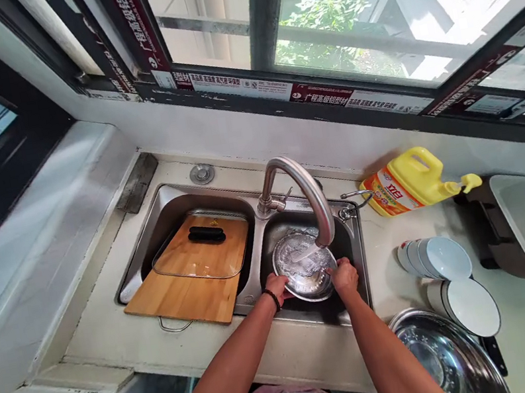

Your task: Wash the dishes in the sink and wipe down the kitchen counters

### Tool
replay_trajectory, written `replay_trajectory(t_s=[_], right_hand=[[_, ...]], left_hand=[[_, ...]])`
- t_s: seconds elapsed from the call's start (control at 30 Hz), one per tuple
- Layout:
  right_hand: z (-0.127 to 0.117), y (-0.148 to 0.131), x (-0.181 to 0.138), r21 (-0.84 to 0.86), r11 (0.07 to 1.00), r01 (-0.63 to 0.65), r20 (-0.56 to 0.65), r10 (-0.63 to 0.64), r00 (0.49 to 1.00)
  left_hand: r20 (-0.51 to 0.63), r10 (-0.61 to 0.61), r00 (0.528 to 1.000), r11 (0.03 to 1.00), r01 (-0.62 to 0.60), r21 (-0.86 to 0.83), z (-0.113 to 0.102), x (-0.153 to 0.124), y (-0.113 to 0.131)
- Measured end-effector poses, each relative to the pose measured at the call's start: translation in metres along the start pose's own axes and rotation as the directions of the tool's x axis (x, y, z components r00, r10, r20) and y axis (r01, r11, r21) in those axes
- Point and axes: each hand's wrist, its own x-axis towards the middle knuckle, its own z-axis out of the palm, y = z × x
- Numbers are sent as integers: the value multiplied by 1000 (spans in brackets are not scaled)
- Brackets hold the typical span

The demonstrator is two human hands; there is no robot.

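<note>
A round shiny metal bowl (307, 276) is held in the right basin of the sink (355, 301). Water runs into it from the curved faucet (309, 189), and its surface is rippled. On the bowl's left rim my left hand (276, 286) is closed, a dark beaded bracelet at the wrist. My right hand (344, 275) grips the opposite rim, with the thumb on the edge. The fingers beneath the bowl are partly hidden.
A wooden cutting board (198, 294) lies across the left basin, with a glass lid (188, 266) on it. On the right counter are a yellow detergent jug (406, 182), stacked white bowls (447, 259), a large metal basin (435, 355) and a lidded grey-brown bin (506, 243).
</note>
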Motion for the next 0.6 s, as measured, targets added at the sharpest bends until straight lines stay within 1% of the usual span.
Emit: replay_trajectory(t_s=[0.13,0.4,0.6], right_hand=[[7,-1,4,-86,996,-6,-5,5,1000],[16,10,11,-116,993,2,10,-1,1000],[23,12,16,-135,991,-11,31,16,999]], left_hand=[[-12,27,1000,1000,-27,7,-2,3,1],[40,35,999,999,-36,28,1,9,1],[0,12,1000,998,-12,60,-2,20,-2]])
